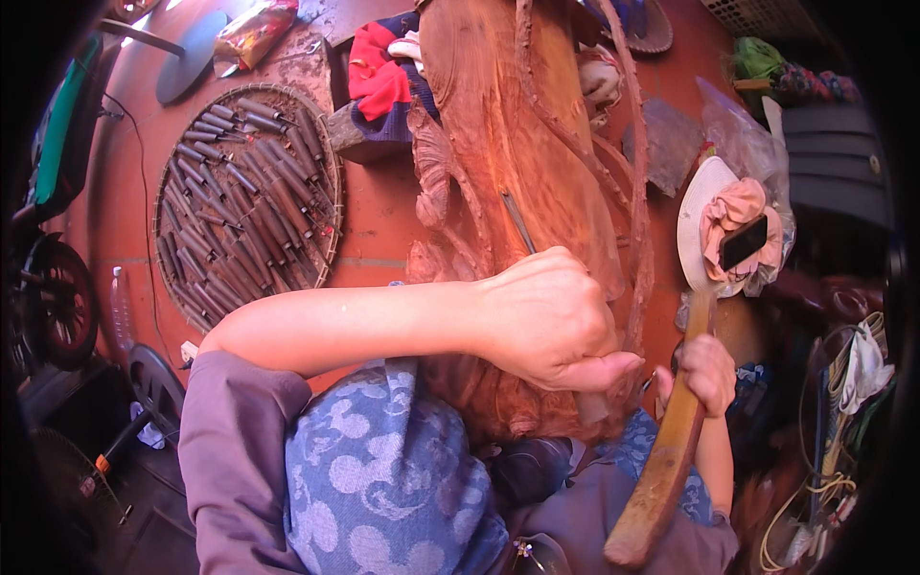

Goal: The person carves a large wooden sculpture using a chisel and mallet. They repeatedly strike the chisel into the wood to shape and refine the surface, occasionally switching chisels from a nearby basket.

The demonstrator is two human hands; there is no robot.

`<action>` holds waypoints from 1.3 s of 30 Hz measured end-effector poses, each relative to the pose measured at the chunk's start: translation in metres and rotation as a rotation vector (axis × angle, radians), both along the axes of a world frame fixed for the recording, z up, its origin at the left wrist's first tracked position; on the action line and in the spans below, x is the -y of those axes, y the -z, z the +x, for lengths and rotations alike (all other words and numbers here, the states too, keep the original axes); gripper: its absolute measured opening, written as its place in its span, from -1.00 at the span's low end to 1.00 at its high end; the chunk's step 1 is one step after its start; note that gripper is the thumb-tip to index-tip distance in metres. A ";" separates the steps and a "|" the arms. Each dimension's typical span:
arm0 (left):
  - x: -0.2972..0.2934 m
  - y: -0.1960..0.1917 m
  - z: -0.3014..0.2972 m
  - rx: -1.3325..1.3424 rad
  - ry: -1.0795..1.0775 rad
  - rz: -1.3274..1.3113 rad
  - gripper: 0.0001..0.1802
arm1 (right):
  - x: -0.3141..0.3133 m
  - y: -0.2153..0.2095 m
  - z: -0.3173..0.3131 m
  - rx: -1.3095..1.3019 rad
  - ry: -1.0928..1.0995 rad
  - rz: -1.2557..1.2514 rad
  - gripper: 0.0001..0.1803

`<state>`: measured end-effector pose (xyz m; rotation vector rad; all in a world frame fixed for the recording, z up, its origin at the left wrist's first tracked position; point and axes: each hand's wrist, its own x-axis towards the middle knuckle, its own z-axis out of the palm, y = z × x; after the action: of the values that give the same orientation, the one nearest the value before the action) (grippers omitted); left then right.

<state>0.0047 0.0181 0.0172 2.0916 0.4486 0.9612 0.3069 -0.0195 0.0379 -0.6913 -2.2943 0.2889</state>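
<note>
Across the middle, my left hand (551, 321) is closed in a fist around a carving chisel (517, 221). The chisel's metal blade sticks out beyond the fist and slants over the wood; most of its handle is hidden by the hand. Under it lies a large reddish-brown piece of wood (489, 86), smooth on its broad face and carved in relief along its left edge and near end. To the right, my right hand (707, 374) grips a curved wooden club (661, 470), its thicker end low and toward me.
At left, a round woven tray (339, 192) holds several chisels and gouges. A red and navy cloth (376, 72) lies beyond it. At right are a pale hat (698, 216), a pink cloth (738, 206) and a dark phone (744, 243). A plastic bottle (120, 307) stands far left.
</note>
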 end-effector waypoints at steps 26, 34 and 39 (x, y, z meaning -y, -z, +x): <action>-0.005 0.003 -0.008 -0.017 0.010 -0.006 -0.46 | -0.004 -0.009 0.001 0.317 0.143 -0.026 -0.55; -0.008 0.002 -0.011 0.006 0.036 0.012 -0.46 | -0.004 -0.010 -0.002 0.328 0.144 -0.002 -0.56; -0.012 0.001 -0.012 -0.026 0.047 0.022 -0.46 | 0.001 -0.015 -0.006 0.105 -0.025 -0.022 -0.59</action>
<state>-0.0070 0.0296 0.0166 2.1272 0.4027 0.9164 0.3013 -0.0205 0.0532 -0.7040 -2.4039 0.2959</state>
